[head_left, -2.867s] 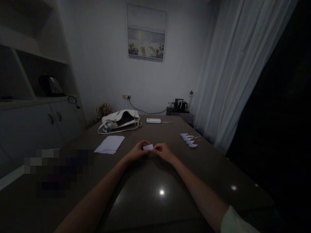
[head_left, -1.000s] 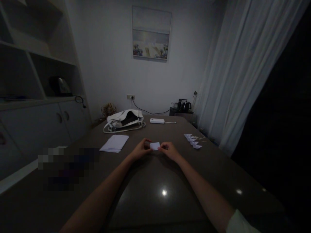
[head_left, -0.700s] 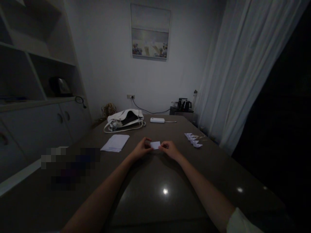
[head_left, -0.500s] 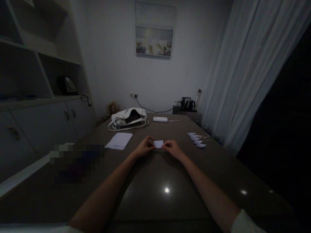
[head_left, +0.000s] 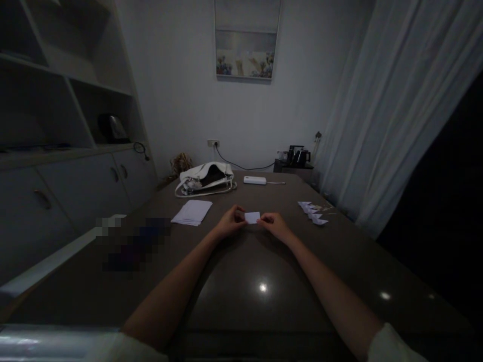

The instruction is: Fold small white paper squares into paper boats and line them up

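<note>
Between my hands is a small white piece of paper point(head_left: 252, 217), roughly rectangular, held just above or at the dark tabletop; I cannot tell which. My left hand point(head_left: 232, 221) pinches its left edge between thumb and fingers. At the paper's lower right corner, my right hand point(head_left: 275, 224) grips with thumb and forefinger, the other fingers curled. A stack of white paper sheets point(head_left: 192, 212) lies to the left of my left hand. Off to the right, several folded white paper shapes point(head_left: 312, 213) with pointed tips sit in a slanting row.
A white handbag point(head_left: 207, 179) stands at the far left of the table point(head_left: 260, 311). Behind my hands lies a white power bank-like device point(head_left: 255, 180) with a short cable. Small scraps point(head_left: 327, 208) lie beside the folded shapes. A blurred dark patch point(head_left: 138, 244) covers the left side.
The whole view has shifted slightly, so things appear a little further right and higher. Both hands keep their hold on the small paper, with hardly any change in their grip.
</note>
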Demonstrator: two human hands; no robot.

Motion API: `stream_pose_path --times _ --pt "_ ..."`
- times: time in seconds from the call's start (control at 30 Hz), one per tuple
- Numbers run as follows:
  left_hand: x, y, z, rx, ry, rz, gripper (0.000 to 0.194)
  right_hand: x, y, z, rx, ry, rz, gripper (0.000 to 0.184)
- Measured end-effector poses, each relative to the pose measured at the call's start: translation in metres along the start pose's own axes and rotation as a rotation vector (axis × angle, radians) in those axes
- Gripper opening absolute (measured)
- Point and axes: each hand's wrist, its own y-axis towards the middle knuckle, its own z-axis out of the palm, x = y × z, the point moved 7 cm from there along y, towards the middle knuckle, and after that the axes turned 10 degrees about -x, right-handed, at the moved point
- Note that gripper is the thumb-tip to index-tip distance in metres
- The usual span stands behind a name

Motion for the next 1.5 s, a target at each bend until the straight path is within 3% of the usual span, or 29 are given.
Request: stream_pose_path --times 0.23,0.57,0.7,0.83,0.93,1.17,1.3,1.5 --pt "-0.006 -0.006 0.018 0.057 0.012 0.056 0.038 0.006 -0.008 0.009 0.052 -0.011 0.064 0.031" --pt "-0.013 -0.004 0.019 0.099 -0.025 0.072 0.036 0.003 -0.006 0.008 0.052 -0.027 0.104 0.03" --pt "-0.014 0.0 0.002 0.005 0.018 0.098 0.035 0.008 0.0 -0.003 0.016 0.05 0.091 0.024" --pt "-0.002 0.001 -0.022 -0.057 0.062 0.022 0.039 0.003 0.004 -0.038 -0.186 0.071 0.185 0.027" --pt "0.004 0.001 -0.03 -0.102 0.048 0.0 0.04 -0.001 0.002 -0.049 -0.219 0.043 0.245 0.032" --pt "-0.006 -0.003 0.006 0.018 -0.078 0.021 0.041 0.006 -0.009 0.002 0.12 0.062 0.203 0.037" --pt "-0.016 -0.008 0.023 0.092 -0.172 -0.008 0.043 0.004 -0.012 0.007 0.119 0.063 0.232 0.033" --pt "-0.021 -0.013 0.029 0.103 -0.307 -0.122 0.048 0.004 -0.015 0.011 0.098 0.128 0.263 0.039"
